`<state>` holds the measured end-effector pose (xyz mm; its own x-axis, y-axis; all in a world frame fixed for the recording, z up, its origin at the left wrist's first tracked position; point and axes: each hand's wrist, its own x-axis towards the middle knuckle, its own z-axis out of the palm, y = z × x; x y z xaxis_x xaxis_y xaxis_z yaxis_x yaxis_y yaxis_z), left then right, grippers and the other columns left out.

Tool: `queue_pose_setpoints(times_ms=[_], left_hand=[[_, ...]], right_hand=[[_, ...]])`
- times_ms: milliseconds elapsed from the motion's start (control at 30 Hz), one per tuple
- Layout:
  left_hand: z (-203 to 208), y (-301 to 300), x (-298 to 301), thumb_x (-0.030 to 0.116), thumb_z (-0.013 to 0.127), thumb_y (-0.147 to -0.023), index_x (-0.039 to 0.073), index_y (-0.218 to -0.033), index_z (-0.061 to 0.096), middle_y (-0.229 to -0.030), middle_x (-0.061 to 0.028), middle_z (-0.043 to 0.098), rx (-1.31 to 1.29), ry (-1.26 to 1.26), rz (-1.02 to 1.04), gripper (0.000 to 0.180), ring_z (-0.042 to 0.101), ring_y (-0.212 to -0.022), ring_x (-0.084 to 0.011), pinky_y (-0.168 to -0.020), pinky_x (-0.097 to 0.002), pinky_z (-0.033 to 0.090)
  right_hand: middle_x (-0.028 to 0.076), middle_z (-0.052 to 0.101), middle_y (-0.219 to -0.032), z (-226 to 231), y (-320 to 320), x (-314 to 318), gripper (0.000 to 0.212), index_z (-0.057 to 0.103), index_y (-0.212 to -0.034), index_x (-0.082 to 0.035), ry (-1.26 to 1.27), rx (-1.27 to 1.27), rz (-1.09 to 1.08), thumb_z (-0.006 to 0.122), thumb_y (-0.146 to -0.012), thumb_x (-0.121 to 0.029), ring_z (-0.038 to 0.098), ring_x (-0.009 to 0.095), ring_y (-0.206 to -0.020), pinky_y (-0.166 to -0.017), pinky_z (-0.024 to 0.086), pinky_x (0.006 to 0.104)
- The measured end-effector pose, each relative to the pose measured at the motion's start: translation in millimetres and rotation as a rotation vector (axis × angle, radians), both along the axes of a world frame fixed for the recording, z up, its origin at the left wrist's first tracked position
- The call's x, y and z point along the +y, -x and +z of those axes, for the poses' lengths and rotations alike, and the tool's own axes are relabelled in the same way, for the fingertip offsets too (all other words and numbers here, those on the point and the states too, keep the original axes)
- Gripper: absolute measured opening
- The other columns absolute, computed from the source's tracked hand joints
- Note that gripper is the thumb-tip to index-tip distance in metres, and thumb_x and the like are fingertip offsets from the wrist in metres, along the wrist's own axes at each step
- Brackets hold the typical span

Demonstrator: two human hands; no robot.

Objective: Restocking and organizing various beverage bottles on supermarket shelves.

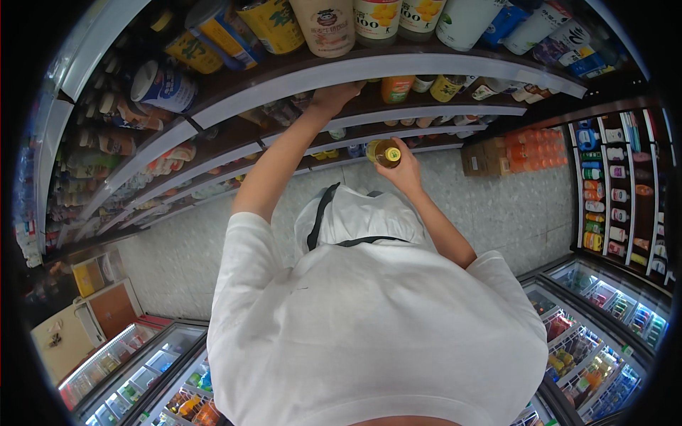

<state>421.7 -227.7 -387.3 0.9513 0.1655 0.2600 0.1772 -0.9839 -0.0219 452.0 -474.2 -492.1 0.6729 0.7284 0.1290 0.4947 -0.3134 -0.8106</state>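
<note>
My right hand (406,172) is closed around a small bottle (387,153) with a yellow cap and amber contents, held in front of the drink shelves. My left hand (334,96) is stretched out to the second shelf (426,110). Its fingers reach in under the white edge strip of the top shelf (298,79) and are partly hidden. An orange drink bottle (396,89) stands just to the right of that hand. My white shirt and a white hood with a dark strap (355,220) fill the lower middle of the view.
Curved dark shelves hold several bottles and cans, with large yellow-labelled and white bottles (334,25) on top. Brown cartons (483,156) sit on the grey speckled floor. A rack of small bottles (611,184) stands at the right. Glass-topped chest coolers (604,312) lie below.
</note>
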Motion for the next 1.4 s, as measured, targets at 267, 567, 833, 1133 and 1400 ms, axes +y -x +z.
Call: queue_pose_setpoints(times_ms=[267,567,833,1133,1400], left_hand=[[-40.9,-29.5,10.7,0.024,0.051,-0.09,0.009,-0.117,0.055,-0.115,-0.0137,0.057,-0.346,0.187,-0.106,0.031,0.054,-0.109,-0.0321,-0.088,-0.0425,0.045],[-15.4,73.6,-28.8,0.019,0.066,-0.081,0.004,-0.109,0.056,-0.101,-0.016,0.058,-0.443,0.231,0.127,0.033,0.054,-0.094,-0.037,-0.081,-0.0425,0.043],[-88.9,173.0,-16.8,0.031,0.074,-0.075,-0.006,-0.111,0.049,-0.106,-0.022,0.053,-0.641,0.593,0.874,0.057,0.052,-0.097,-0.0386,-0.087,-0.0454,0.04],[-120.2,184.1,15.7,0.037,0.084,-0.064,-0.01,-0.134,0.025,-0.129,-0.0291,0.039,-0.783,0.688,0.866,0.103,0.041,-0.121,-0.0389,-0.1,-0.0413,0.036],[-89.2,191.7,75.9,0.005,0.083,-0.064,-0.001,-0.116,0.029,-0.107,-0.0102,0.059,-0.775,1.233,0.409,0.076,0.058,-0.101,-0.0202,-0.09,-0.0321,0.046]], right_hand=[[0.019,0.059,-0.115,3.0,2.0,-5.3,0.078,0.047,-0.126,-0.005,-0.015,0.007,0.025,0.079,-0.06,-0.031,0.059,0.036,-0.103,-0.086,0.049,0.0412],[0.019,0.059,-0.113,-8.2,-3.3,-21.7,0.075,0.049,-0.123,-0.002,-0.058,0.04,-0.084,0.08,-0.058,-0.023,0.059,0.036,-0.103,-0.086,0.049,0.0403],[0.019,0.059,-0.115,-7.6,-11.0,-3.6,0.074,0.05,-0.122,-0.001,0.001,0.007,0.013,0.079,-0.058,-0.024,0.059,0.034,-0.103,-0.087,0.049,0.0394],[0.018,0.059,-0.117,30.4,-5.2,43.5,0.076,0.05,-0.122,-0.002,-0.023,0.034,0.172,0.08,-0.058,-0.029,0.06,0.033,-0.104,-0.088,0.049,0.0389],[0.017,0.061,-0.115,22.5,13.2,52.3,0.076,0.051,-0.123,-0.003,0.027,-0.016,0.166,0.081,-0.058,-0.028,0.061,0.031,-0.104,-0.088,0.049,0.038]])
